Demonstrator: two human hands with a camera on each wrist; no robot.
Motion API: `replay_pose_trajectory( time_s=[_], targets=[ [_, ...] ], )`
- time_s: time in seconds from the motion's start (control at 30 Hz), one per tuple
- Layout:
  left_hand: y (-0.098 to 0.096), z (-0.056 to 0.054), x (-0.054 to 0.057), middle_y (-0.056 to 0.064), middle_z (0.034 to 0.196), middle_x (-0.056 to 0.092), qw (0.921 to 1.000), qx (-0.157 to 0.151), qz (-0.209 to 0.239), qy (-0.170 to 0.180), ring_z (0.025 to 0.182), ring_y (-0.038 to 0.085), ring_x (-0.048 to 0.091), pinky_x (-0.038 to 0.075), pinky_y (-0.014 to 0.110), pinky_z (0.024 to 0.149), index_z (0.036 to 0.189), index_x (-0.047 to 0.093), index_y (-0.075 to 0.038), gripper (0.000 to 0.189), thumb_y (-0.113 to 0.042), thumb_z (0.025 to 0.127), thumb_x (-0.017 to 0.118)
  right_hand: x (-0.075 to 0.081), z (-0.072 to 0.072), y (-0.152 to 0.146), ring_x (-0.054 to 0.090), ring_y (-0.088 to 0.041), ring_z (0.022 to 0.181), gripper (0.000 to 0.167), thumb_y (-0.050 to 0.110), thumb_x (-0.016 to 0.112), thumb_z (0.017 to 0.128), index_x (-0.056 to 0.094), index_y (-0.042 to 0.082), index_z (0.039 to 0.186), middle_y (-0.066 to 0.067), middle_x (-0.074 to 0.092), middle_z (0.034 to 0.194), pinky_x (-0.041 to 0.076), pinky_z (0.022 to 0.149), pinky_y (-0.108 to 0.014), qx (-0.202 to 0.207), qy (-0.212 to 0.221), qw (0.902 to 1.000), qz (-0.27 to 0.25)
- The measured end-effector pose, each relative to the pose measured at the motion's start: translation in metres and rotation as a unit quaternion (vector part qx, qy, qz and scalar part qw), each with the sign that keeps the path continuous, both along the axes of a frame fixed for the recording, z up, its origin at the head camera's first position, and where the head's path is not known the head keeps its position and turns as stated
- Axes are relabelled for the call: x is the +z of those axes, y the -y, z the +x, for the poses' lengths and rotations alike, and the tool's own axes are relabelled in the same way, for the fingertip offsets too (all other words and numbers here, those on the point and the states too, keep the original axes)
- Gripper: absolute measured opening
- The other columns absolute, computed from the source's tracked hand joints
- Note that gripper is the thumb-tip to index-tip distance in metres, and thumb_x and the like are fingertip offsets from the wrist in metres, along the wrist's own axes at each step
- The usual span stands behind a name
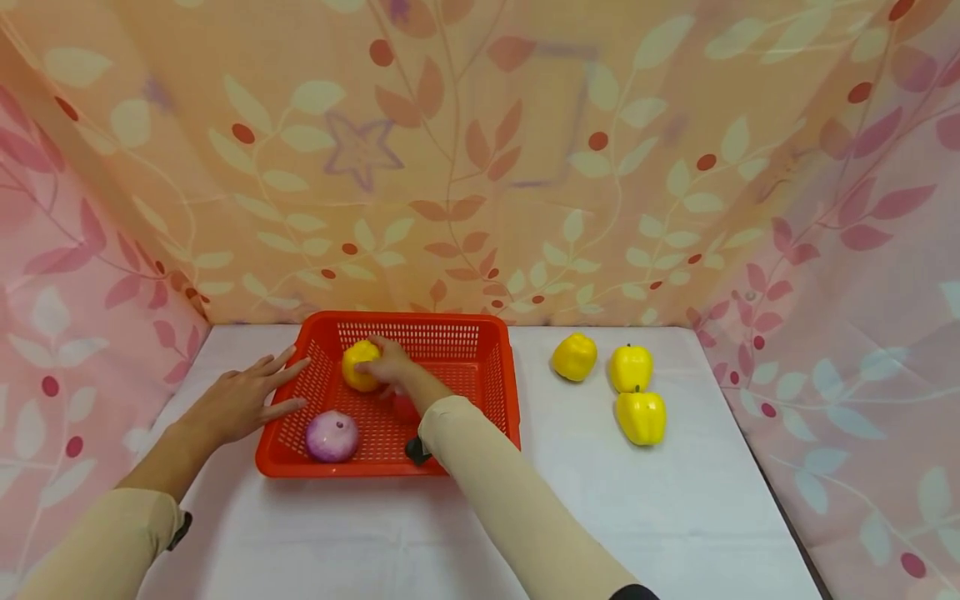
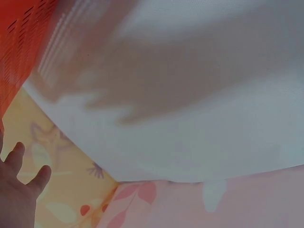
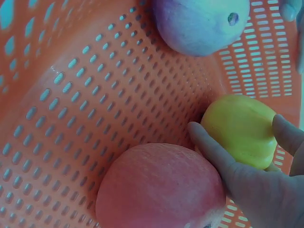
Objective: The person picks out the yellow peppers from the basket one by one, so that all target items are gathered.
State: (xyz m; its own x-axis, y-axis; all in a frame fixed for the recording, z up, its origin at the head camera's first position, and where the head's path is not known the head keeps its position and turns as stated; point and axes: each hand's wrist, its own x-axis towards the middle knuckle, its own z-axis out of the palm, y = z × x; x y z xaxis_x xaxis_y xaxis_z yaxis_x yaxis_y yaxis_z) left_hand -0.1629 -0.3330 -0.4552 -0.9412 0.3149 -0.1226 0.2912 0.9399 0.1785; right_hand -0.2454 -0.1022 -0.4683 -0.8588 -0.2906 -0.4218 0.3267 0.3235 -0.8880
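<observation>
My right hand [image 1: 395, 368] reaches into the red plastic basket [image 1: 390, 470] and grips a yellow bell pepper [image 1: 356, 367] near its back left corner. In the right wrist view, thumb and fingers lie on either side of that pepper [image 3: 235, 128]. A round pinkish-red fruit [image 3: 159, 185], like an apple, sits right beside the hand; the forearm partly covers it in the head view. Toward the basket's front left lies a purple onion [image 1: 332, 436]. Spread, straight fingers of my left hand [image 1: 238, 402] extend over the basket's left rim, holding nothing.
Three more yellow bell peppers lie on the white table right of the basket: one at the back [image 1: 574, 357], another [image 1: 631, 368] farther right, and a third [image 1: 641, 417] just in front of it. Patterned cloth walls [image 1: 480, 167] enclose the table's back and sides.
</observation>
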Motion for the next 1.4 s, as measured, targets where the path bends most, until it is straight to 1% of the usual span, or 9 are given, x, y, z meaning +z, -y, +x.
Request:
replay_pose_trajectory(
  time_s=[0.3,0.43,0.63,0.77,0.93,1.07,1.23,1.33,1.4],
  targets=[
    [-0.002,0.000,0.000,0.022,0.160,0.026,1.0000,-0.003,0.005,0.000,0.138,0.054,0.031,0.033,0.075,0.099,0.155,0.034,-0.014,0.077,-0.056,0.095,0.057,-0.007,-0.006,-0.007,0.060,-0.040,0.107,0.059,0.004,0.068,0.093,0.046,0.014,0.146,-0.014,0.052,0.129,0.055,0.083,-0.061,0.022,-0.001,0.9993,-0.029],
    [0.001,0.001,0.001,0.022,0.160,0.026,1.0000,-0.004,0.006,-0.002,0.138,0.054,0.031,0.033,0.075,0.100,0.155,0.034,-0.014,0.078,-0.058,0.095,0.056,-0.007,-0.007,-0.009,0.061,-0.039,0.105,0.060,0.002,0.068,0.092,0.045,0.012,0.147,-0.014,0.051,0.128,0.056,0.081,-0.061,0.037,0.003,0.9986,-0.037],
    [0.001,0.001,0.002,0.022,0.160,0.027,0.9999,-0.009,0.005,-0.006,0.138,0.054,0.032,0.034,0.075,0.099,0.155,0.034,-0.013,0.077,-0.056,0.095,0.056,0.003,-0.007,-0.012,0.062,-0.040,0.104,0.062,0.002,0.067,0.093,0.044,0.012,0.149,-0.014,0.051,0.128,0.055,0.081,-0.061,0.057,0.000,0.9971,-0.051],
    [0.000,0.000,0.003,0.023,0.159,0.027,0.9999,-0.009,0.002,-0.005,0.137,0.054,0.032,0.034,0.075,0.099,0.155,0.034,-0.013,0.077,-0.055,0.095,0.057,0.014,-0.009,-0.019,0.063,-0.035,0.099,0.062,0.003,0.067,0.093,0.042,0.011,0.150,-0.014,0.051,0.129,0.056,0.080,-0.060,0.085,-0.021,0.9944,-0.058],
    [-0.001,0.000,0.004,0.022,0.159,0.027,0.9999,-0.011,0.000,-0.005,0.137,0.053,0.032,0.033,0.075,0.099,0.155,0.035,-0.013,0.076,-0.055,0.095,0.057,0.028,-0.009,-0.034,0.062,-0.028,0.096,0.061,0.007,0.069,0.094,0.043,0.014,0.150,-0.013,0.053,0.126,0.059,0.077,-0.055,0.121,-0.056,0.9898,-0.049],
    [0.000,0.001,0.004,0.023,0.159,0.027,0.9999,-0.010,-0.001,-0.004,0.137,0.053,0.032,0.033,0.076,0.099,0.155,0.034,-0.013,0.076,-0.055,0.095,0.057,0.042,-0.004,-0.050,0.060,-0.023,0.101,0.061,0.011,0.068,0.095,0.042,0.015,0.151,-0.012,0.054,0.127,0.060,0.079,-0.047,0.168,-0.090,0.9815,-0.019],
    [-0.001,0.001,0.004,0.024,0.159,0.027,0.9999,-0.010,0.000,-0.002,0.137,0.055,0.031,0.033,0.076,0.098,0.155,0.034,-0.013,0.077,-0.055,0.095,0.057,0.058,0.007,-0.076,0.055,-0.020,0.107,0.060,0.014,0.068,0.096,0.042,0.017,0.151,-0.008,0.053,0.132,0.056,0.082,-0.033,0.239,-0.132,0.9616,0.029],
    [-0.001,0.001,0.003,0.024,0.159,0.027,0.9999,-0.011,0.002,-0.003,0.137,0.055,0.032,0.033,0.076,0.098,0.155,0.033,-0.013,0.078,-0.056,0.095,0.057,0.066,0.014,-0.094,0.054,-0.021,0.112,0.059,0.014,0.068,0.096,0.044,0.019,0.149,-0.006,0.052,0.135,0.055,0.087,-0.030,0.264,-0.140,0.9538,0.027],
    [-0.001,0.001,0.002,0.024,0.159,0.028,0.9999,-0.012,0.002,-0.006,0.137,0.054,0.032,0.034,0.076,0.098,0.155,0.034,-0.013,0.078,-0.056,0.094,0.057,0.070,0.019,-0.108,0.053,-0.022,0.114,0.059,0.014,0.068,0.096,0.045,0.021,0.149,-0.005,0.051,0.137,0.055,0.089,-0.032,0.275,-0.147,0.9497,0.024]
  ],
)
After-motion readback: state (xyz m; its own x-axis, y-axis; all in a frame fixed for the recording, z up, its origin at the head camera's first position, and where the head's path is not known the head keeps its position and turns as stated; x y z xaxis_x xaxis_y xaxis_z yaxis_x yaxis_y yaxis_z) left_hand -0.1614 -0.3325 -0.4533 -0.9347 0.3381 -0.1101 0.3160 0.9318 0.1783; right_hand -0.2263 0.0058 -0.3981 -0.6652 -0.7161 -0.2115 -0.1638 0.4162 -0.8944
